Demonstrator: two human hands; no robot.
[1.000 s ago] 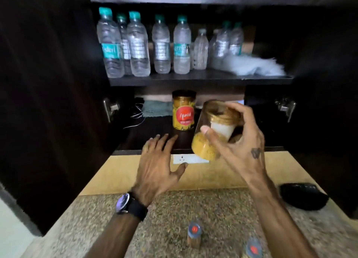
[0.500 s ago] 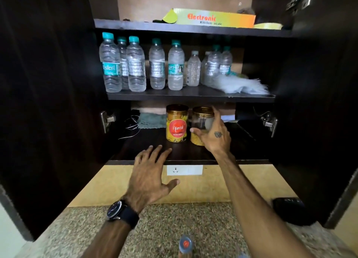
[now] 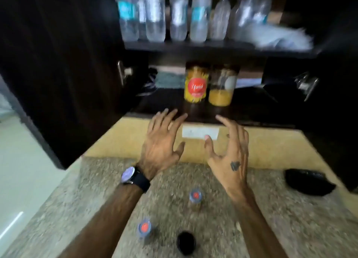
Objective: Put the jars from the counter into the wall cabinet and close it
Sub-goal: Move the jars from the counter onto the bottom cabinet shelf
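Note:
Two jars stand side by side on the lowest shelf of the open wall cabinet: a yellow jar with a red round label and, to its right, a clear jar part-filled with yellow powder. My left hand and my right hand hover empty with fingers spread, below the shelf and above the counter. On the counter near me stand two small jars with blue lids and red spots and a small jar with a black lid.
Several water bottles and a white cloth fill the shelf above. Dark cabinet doors hang open at left and right. A black object lies on the counter at right. A socket plate sits on the wall.
My right hand set the powder jar on the shelf next to the labelled jar, let go and drew back toward the counter. My view tilted down, showing more of the counter.

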